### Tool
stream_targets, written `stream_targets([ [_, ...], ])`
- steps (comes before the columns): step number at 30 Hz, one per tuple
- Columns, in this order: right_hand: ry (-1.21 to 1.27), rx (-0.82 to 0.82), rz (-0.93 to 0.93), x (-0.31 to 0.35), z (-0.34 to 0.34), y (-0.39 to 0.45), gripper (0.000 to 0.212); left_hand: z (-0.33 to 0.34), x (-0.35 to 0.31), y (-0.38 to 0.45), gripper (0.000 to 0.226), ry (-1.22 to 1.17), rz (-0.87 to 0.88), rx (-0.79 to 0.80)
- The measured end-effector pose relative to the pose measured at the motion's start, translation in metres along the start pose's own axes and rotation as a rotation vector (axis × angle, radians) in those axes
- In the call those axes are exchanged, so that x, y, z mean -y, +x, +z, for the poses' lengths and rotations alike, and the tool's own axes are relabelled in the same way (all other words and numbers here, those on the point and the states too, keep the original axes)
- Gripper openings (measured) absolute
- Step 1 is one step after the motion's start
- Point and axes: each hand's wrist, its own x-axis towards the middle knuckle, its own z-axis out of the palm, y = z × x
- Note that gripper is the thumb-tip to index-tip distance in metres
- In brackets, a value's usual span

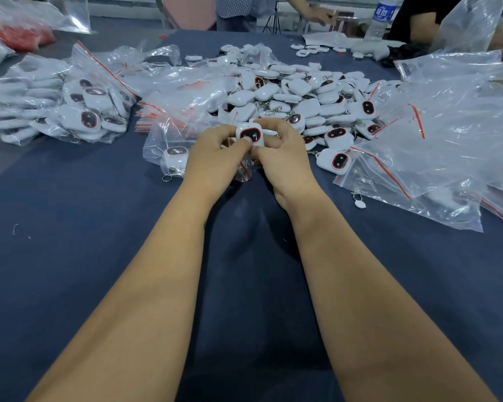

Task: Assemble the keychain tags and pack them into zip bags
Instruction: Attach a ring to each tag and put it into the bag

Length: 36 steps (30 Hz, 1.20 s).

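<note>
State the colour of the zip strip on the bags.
Red-orange, on clear plastic; the zip bag in the head view shows it best.

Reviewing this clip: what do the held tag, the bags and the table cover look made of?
Held tag: glossy white shell, likely hard plastic, with a dark red-rimmed window. Zip bags: thin clear film, crinkled and glinting, red seal strips. Table cover: matte dark blue, probably cloth, judging by soft creases.

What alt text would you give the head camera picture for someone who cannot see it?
Two bare hands, left hand and right hand, hold one white keychain tag together above a dark blue table. Behind them lies a heap of loose tags, with clear zip bags on both sides, some already filled.
</note>
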Motion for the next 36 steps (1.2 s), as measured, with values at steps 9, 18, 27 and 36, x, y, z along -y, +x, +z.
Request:
stream_targets([
  [9,0.006,0.0,0.008,0.001,-0.001,0.0,0.029,-0.001,-0.001,-0.001,0.017,-0.027,-0.018,0.03],
  [18,0.055,-0.028,0.025,0.001,0.0,0.004,0.017,-0.001,-0.004,-0.001,0.035,-0.148,-0.129,-0.059],
  [27,0.103,-0.08,0.065,0.002,-0.003,0.005,0.016,-0.007,-0.007,-0.003,0.046,-0.29,-0.053,-0.379],
  [36,0.561,-0.199,0.111,0.01,-0.006,0.007,0.013,0.007,-0.003,-0.009,0.021,0.288,0.265,-0.14],
])
